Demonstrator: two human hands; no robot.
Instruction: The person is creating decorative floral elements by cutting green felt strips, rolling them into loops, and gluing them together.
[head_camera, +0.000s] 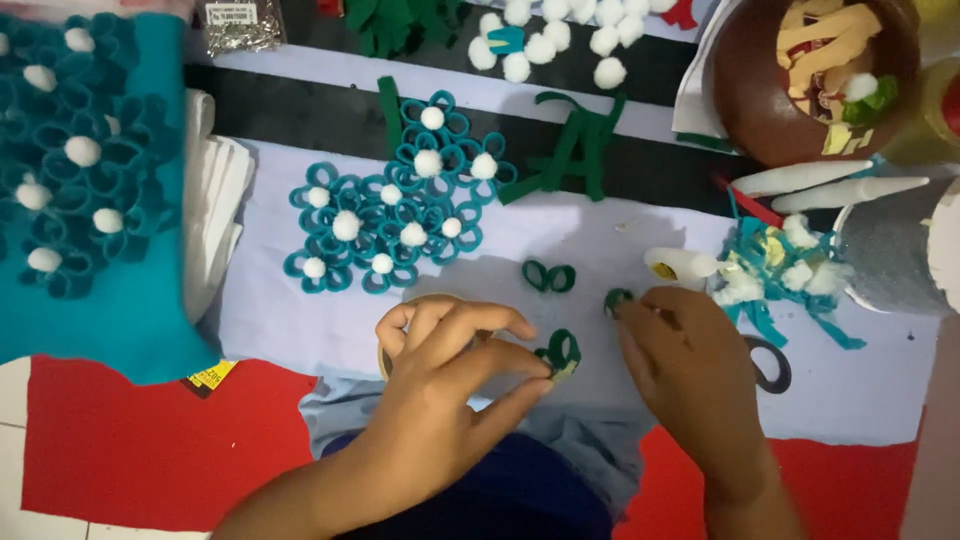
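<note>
Green felt loops (560, 352) sit pinched in the left hand (450, 370), fingers closed on them above the pale sheet (600, 240); the right hand (680, 350) nips another small green loop (617, 299), keeping its fold.

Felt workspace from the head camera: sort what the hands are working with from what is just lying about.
In hand:
- left hand pinching a dark green felt loop piece
- right hand pinching a small green felt bit
- loose green double loop just ahead

Lying about:
- teal felt flowers with white pompoms
- brown bowl of scraps
- glue bottle
- green felt strips
</note>
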